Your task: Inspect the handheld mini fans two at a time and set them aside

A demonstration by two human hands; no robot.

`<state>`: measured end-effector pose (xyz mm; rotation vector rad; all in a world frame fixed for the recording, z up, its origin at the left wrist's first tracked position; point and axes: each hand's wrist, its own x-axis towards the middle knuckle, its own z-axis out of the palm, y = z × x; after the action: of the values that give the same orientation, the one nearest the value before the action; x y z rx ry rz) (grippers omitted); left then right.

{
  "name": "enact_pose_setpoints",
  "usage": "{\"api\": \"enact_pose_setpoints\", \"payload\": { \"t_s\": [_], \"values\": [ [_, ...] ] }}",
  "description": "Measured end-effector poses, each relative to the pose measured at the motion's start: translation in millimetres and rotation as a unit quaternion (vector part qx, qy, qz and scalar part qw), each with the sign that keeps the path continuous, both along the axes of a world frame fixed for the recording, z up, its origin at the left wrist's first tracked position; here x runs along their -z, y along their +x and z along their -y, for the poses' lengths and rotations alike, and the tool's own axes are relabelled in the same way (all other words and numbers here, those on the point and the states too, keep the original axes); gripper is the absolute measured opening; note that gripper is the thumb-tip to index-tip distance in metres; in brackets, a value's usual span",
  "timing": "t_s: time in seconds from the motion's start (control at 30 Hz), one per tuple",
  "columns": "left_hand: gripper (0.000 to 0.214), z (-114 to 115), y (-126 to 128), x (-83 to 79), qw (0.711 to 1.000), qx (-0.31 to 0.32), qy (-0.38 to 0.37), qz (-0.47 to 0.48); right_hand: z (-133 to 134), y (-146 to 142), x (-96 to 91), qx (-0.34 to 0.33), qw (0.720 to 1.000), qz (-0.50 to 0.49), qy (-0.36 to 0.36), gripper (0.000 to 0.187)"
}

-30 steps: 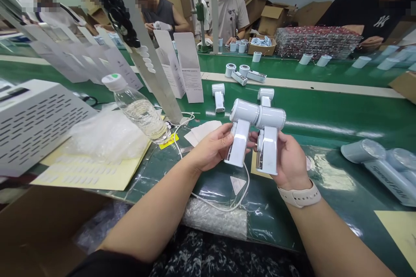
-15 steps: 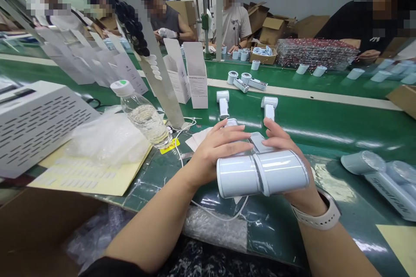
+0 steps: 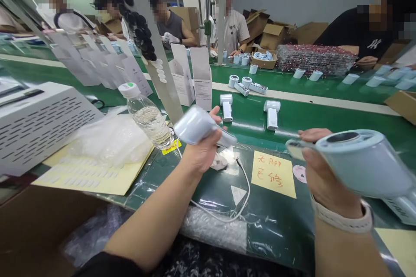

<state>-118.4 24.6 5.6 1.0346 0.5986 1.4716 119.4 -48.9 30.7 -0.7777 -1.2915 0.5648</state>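
My left hand (image 3: 203,151) is closed around the handle of a pale blue handheld device (image 3: 195,124), its round head pointing left above the green mat. My right hand (image 3: 320,173) grips a second identical device (image 3: 360,162), held close to the camera at the right with its round end facing up. Between my hands lie a yellow handwritten note (image 3: 273,174) and a white cable (image 3: 242,181). Two more of these devices (image 3: 226,106) (image 3: 271,114) stand on the green belt beyond.
A water bottle (image 3: 146,114) stands left of my left hand, beside crumpled plastic (image 3: 107,138) and a white vented box (image 3: 39,121). White cartons (image 3: 201,78) stand on the belt. Other people work across the belt, near cardboard boxes (image 3: 269,32).
The two devices, held side by side in front of me, have been pulled apart: the left one moved up and left, the right one swung right and nearer the camera, uncovering the yellow note.
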Motion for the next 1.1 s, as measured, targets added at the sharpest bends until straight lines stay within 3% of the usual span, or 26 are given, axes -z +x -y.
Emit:
{"api": "enact_pose_setpoints", "payload": {
  "t_s": [0.13, 0.23, 0.33, 0.43, 0.5, 0.63, 0.7, 0.77, 0.83, 0.9, 0.97, 1.03, 1.1],
  "values": [
    [0.042, 7, 9, -1.0, 0.995, 0.081, 0.019, -0.063, -8, -16, 4.0, -0.043, 0.998, -0.044, -0.021, 0.014],
    [0.048, 6, 8, -0.8, 0.995, 0.054, -0.056, -0.063, -14, -18, 16.9, -0.054, 0.996, -0.041, -0.049, 0.019],
    [0.039, -2, 4, 0.2, 0.980, 0.046, -0.192, -0.002, -22, -15, 34.2, 0.067, 0.986, 0.049, -0.142, 0.024],
    [0.032, -7, 3, 0.5, 0.962, 0.060, -0.266, 0.029, -32, -10, 46.0, 0.188, 0.922, 0.194, -0.278, 0.029],
    [0.040, -8, 6, 1.0, 0.956, 0.050, -0.284, 0.048, -37, -8, 49.1, 0.192, 0.896, 0.239, -0.320, 0.032],
    [0.046, -8, 10, 4.2, 0.947, 0.065, -0.302, 0.087, -41, -7, 48.0, 0.168, 0.894, 0.254, -0.329, 0.033],
    [0.050, -6, 8, 5.8, 0.960, 0.083, -0.265, 0.044, -39, -6, 44.8, 0.177, 0.886, 0.263, -0.338, 0.027],
    [0.046, -3, 4, 6.0, 0.984, 0.072, -0.163, -0.020, -33, -3, 39.9, 0.119, 0.910, 0.231, -0.323, 0.028],
    [0.041, 1, -1, 4.9, 0.995, 0.075, -0.028, -0.058, -26, -1, 33.9, -0.050, 0.961, 0.149, -0.226, 0.036],
    [0.036, 3, -3, 3.3, 0.989, 0.105, 0.064, -0.079, -20, -2, 27.8, -0.192, 0.973, 0.067, -0.106, 0.036],
    [0.032, 2, -1, 2.1, 0.983, 0.128, 0.091, -0.099, -16, -6, 22.1, -0.188, 0.981, 0.011, -0.048, 0.026],
    [0.029, 0, 2, 1.7, 0.983, 0.117, 0.097, -0.101, -14, -13, 17.0, -0.133, 0.988, -0.019, -0.072, 0.018],
    [0.027, -1, 6, 1.6, 0.987, 0.094, 0.104, -0.077, -11, -19, 12.4, -0.131, 0.987, -0.023, -0.086, 0.016]
  ]
}}
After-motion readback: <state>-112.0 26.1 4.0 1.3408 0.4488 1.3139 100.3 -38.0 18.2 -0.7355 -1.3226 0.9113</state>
